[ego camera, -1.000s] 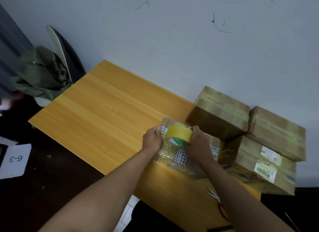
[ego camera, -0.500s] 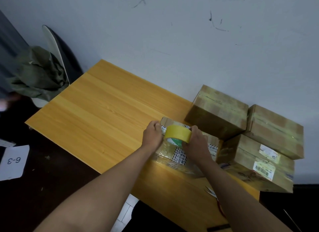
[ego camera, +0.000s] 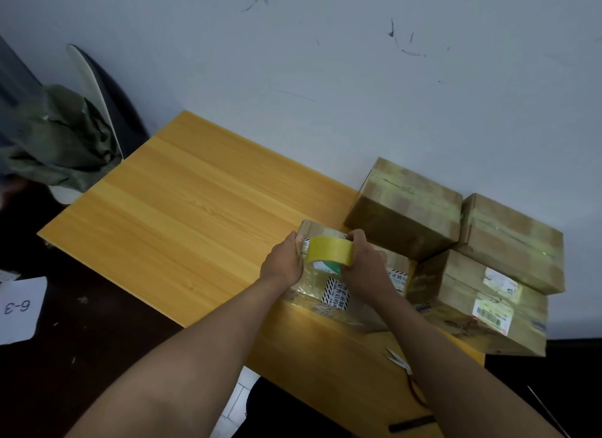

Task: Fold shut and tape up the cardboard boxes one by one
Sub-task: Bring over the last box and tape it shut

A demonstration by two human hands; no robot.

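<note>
Where hands [ego camera: 282, 261] meet: tape roll [ego camera: 329, 251].

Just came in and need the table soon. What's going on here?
A person is taping up a small box near the table's front edge. The right hand grips a yellow tape roll over the box, and the left hand pinches at the roll's left side. Three taped boxes are stacked by the wall. Scissors lie near the right forearm.

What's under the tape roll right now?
The small box on the table lies under the tape roll, held by both hands. Its seam beneath them is hidden.
</note>
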